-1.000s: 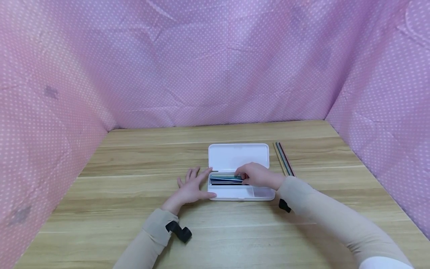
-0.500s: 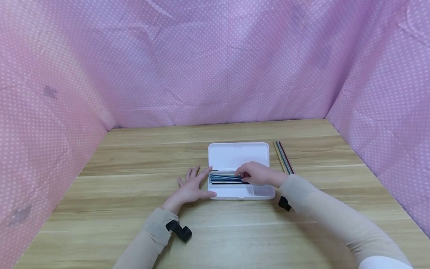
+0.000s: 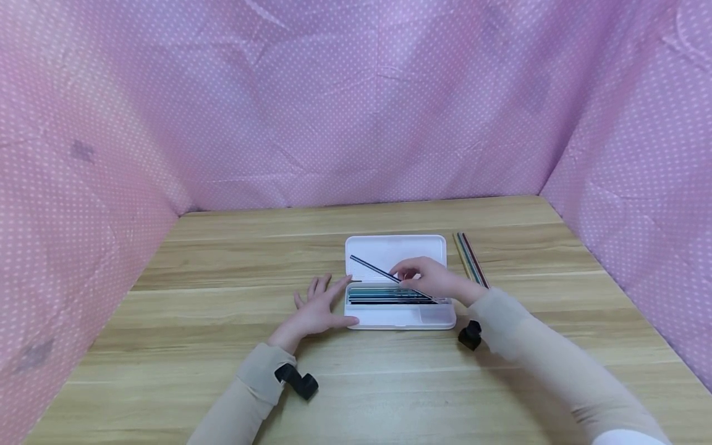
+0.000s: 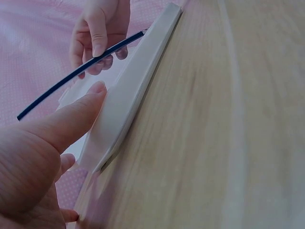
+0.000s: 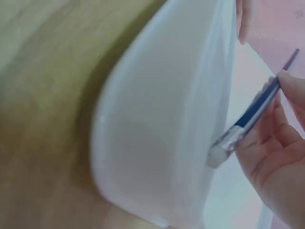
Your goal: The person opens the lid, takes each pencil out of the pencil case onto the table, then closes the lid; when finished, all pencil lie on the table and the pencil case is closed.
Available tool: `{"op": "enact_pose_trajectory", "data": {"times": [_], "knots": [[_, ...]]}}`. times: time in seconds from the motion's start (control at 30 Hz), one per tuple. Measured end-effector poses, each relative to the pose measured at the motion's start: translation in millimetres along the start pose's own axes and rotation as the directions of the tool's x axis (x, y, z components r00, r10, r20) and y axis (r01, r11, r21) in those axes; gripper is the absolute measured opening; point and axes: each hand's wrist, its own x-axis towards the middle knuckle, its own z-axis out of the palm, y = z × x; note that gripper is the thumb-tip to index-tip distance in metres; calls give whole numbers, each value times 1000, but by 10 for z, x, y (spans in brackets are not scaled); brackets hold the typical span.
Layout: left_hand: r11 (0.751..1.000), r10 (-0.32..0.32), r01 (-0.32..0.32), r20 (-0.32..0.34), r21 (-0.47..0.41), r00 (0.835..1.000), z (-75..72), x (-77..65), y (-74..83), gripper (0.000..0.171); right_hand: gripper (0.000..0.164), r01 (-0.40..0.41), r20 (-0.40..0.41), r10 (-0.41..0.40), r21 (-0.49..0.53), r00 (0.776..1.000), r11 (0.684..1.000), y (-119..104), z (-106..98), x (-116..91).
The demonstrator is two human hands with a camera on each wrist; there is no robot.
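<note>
One dark blue pencil [image 5: 259, 107] is pinched between the thumb and the fingers of the right hand [image 3: 427, 276], so this grip is closed upon it. Leftward from the grip the pencil slants away, and in the head view this end appears over the opened lid [image 3: 378, 247]. On the right side of the grip, and lower, is its other end, with a silvery band [image 5: 234, 137] and a whitish tip [image 5: 218, 156]; whether this tip touches the case, I cannot tell.

Below the grip is the white pencil case [image 3: 384, 317], and in its back compartment a row of pencils [image 3: 384, 296] lies under the fingers and to their left. Farther left of the grip, the left hand [image 3: 314, 314] is spread at the left end of the case, with extended fingers, the thumb resting at the front corner and the index finger near the back.

To the right of the grip, behind the right wrist, several more pencils [image 3: 470, 259] lie side by side on the wooden table [image 3: 167, 321], partly covered by the right sleeve [image 3: 545, 349]. Far beyond the grip hangs a pink dotted cloth [image 3: 345, 123].
</note>
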Motion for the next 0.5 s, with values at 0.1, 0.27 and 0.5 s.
{"op": "enact_pose_trajectory", "data": {"times": [0.1, 0.27, 0.5], "knots": [[1000, 0, 0, 3, 2, 1000, -1, 0, 1, 90, 28, -13, -44, 16, 71, 999, 997, 34, -1, -25], [1000, 0, 0, 7, -1, 1000, -12, -10, 15, 91, 29, -21, -149, 45, 158, 988, 987, 100, 21, -53], [1000, -1, 1, 11, -3, 1000, -18, -14, 18, 91, 33, -126, -269, 205, 284, 941, 951, 96, 16, -59]]}}
